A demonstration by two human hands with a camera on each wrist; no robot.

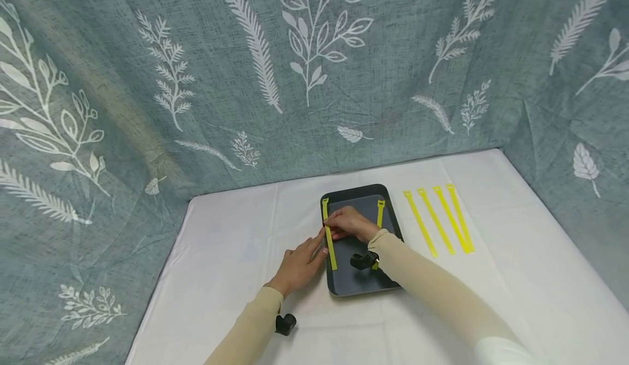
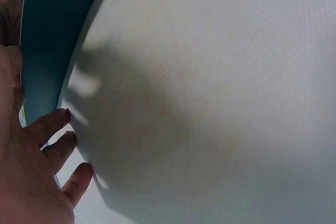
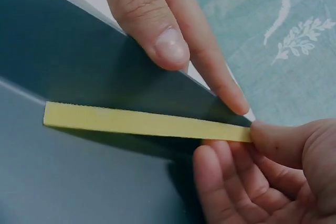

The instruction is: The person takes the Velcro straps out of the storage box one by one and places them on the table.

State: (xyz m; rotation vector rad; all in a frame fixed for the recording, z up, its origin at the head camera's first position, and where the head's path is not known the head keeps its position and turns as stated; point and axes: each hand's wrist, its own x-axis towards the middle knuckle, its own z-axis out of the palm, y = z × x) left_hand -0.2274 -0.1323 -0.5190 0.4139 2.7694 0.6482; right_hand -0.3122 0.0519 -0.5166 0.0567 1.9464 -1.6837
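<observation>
My right hand (image 1: 350, 222) is over the dark grey tray (image 1: 355, 282), pinching a yellow strap (image 3: 142, 121) with a slotted head between thumb and fingers. In the head view this strap runs along the tray's left side, its free end toward me. My left hand (image 1: 298, 264) rests at the tray's left wall, its thumb (image 3: 170, 48) over the rim and its index finger along the outside. The left wrist view shows the other left fingers (image 2: 55, 153) spread beside the wall. A second yellow strap (image 1: 380, 206) lies along the tray's right side, partly hidden by my right arm.
Several more yellow straps (image 1: 426, 223) lie lengthwise on the white tablecloth (image 1: 226, 255) to the right of the tray. A teal curtain (image 1: 206, 70) with white leaf prints hangs behind the table and at both sides.
</observation>
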